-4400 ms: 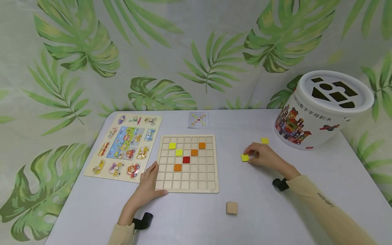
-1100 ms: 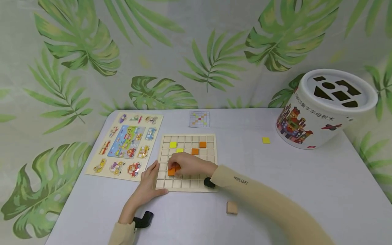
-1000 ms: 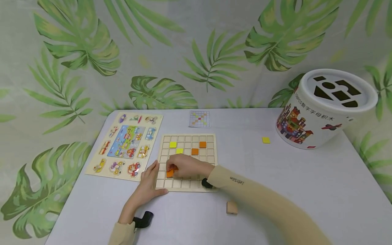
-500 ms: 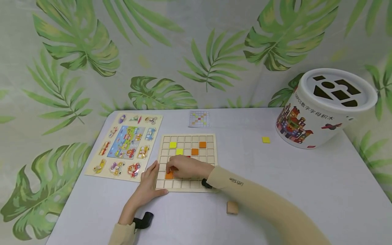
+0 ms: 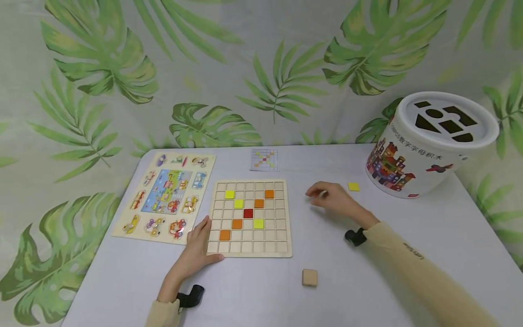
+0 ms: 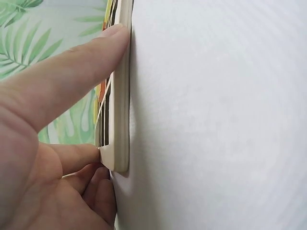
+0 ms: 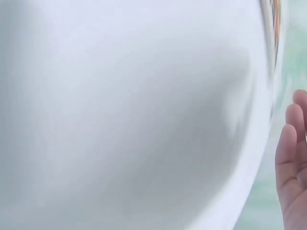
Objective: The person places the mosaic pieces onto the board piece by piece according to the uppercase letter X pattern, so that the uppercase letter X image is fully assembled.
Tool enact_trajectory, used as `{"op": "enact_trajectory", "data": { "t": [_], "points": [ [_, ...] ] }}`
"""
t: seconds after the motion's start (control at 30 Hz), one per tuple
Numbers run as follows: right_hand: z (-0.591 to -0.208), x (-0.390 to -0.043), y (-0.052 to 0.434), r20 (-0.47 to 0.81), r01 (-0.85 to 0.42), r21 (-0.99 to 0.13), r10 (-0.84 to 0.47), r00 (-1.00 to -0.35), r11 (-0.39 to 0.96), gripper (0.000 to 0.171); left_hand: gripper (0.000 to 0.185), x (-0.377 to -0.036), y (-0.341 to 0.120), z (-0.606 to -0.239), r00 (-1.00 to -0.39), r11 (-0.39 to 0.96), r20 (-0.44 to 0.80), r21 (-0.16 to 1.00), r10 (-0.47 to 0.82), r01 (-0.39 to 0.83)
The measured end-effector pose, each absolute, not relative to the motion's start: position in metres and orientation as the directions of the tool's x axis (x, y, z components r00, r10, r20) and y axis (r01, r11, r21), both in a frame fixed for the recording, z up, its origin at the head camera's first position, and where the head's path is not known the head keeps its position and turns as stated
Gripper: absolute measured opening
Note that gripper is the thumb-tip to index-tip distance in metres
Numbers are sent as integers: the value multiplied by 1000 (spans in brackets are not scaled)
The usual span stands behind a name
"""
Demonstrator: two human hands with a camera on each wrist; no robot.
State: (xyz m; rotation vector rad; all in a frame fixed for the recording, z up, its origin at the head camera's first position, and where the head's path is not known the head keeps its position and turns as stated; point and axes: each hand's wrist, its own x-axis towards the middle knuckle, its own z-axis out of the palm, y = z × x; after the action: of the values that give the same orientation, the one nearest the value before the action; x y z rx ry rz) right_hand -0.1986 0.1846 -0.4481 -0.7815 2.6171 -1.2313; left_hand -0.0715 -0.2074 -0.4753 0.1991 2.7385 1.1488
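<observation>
A square wooden grid board (image 5: 281, 247) lies on the table, bearing a red tile (image 5: 248, 213), several orange tiles (image 5: 224, 235) and several yellow tiles (image 5: 259, 223) that form diagonals. My left hand (image 5: 199, 249) holds the board's near left corner, thumb on the front edge and fingers along the left side; the left wrist view has the thumb (image 6: 81, 72) on the rim. Off to the right of the board, my right hand (image 5: 333, 200) is raised over the table, its fingers loosely bent with nothing seen in them. A loose yellow tile (image 5: 353, 186) lies just beyond this hand.
Behind the board lies a pattern card (image 5: 264, 160) printed with coloured squares. A vehicle picture puzzle (image 5: 163, 197) is on the left. A plain wooden cube (image 5: 309, 277) sits near the front, and a large white bucket (image 5: 429, 150) with a shape-hole lid stands at the back right.
An orange tile my right hand held now sits in the board's lower left, and a yellow tile has joined the grid. My right hand has moved right, off the board; the left stayed.
</observation>
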Motion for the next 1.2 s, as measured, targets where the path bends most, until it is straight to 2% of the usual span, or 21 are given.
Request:
{"op": "enact_trajectory", "data": {
  "t": [0.23, 0.47, 0.67, 0.87, 1.03, 1.2],
  "points": [
    [-453, -202, 272, 55, -269, -711, -330, -942, 649, 28, 104, -72, -209, -476, -976, 706, -111, 706, 189, 56],
    [-457, -206, 292, -34, -231, -617, -319, -947, 752, 37, 104, -72, -208, -476, -976, 700, -101, 711, 194, 66],
    [-460, -208, 287, -38, -223, -572, -297, -954, 790, 30, 103, -72, -210, -477, -975, 705, -82, 703, 209, 92],
    [-463, -213, 271, -22, -263, -560, -331, -943, 786, 25, 102, -71, -211, -477, -973, 698, -83, 710, 214, 93],
    [-463, -206, 230, 38, -335, -651, -412, -910, 681, 25, 102, -72, -211, -477, -973, 696, -88, 712, 213, 88],
    [-459, -183, 171, 86, -445, -701, -553, -829, 558, 26, 102, -72, -210, -478, -973, 693, -83, 715, 215, 92]
  ]
}}
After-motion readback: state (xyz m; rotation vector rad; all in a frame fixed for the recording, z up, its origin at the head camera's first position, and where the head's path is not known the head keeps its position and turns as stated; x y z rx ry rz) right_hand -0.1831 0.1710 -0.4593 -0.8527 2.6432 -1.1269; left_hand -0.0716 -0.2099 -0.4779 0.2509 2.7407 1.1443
